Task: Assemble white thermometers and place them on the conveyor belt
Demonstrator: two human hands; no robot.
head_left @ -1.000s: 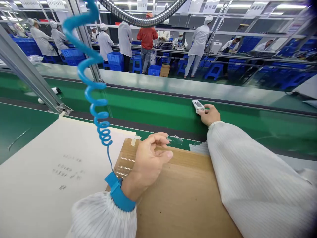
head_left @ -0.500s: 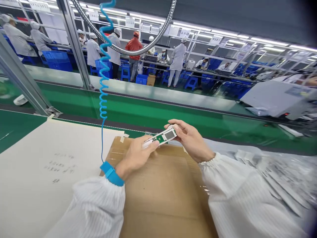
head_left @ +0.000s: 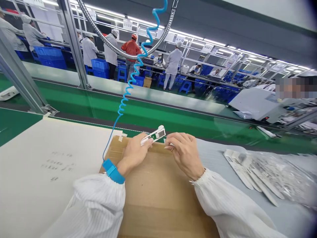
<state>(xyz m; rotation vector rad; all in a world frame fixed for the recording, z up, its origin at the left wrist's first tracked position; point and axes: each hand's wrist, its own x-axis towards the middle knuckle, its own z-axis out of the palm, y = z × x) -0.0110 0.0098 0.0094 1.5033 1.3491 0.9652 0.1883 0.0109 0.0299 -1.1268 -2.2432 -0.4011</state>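
Observation:
My left hand (head_left: 135, 149), with a blue wrist strap (head_left: 113, 171) round the wrist, is closed on the lower part of a slim white device housing (head_left: 161, 127). The housing tilts up to the right above the cardboard. A green circuit board and a small grey screen (head_left: 161, 133) show in its open face. Just right of the device, apart from it, my right hand (head_left: 183, 150) has its fingers curled and the tips pressed together. Whatever those fingertips may hold is hidden. Brown cardboard (head_left: 158, 188) lies beneath both hands.
A coiled blue cord (head_left: 131, 81) rises from the strap across the view. White plastic parts (head_left: 244, 168) lie beside a clear plastic bag of small parts (head_left: 279, 175) at right. White paper with handwriting (head_left: 81, 145) covers the left. Beyond a metal frame post (head_left: 75, 46), people work at benches.
My right hand has come off the device's screen end and moved slightly right and down, fingers curling. The left hand still holds the device, now a little further left. The coiled cord has swung right.

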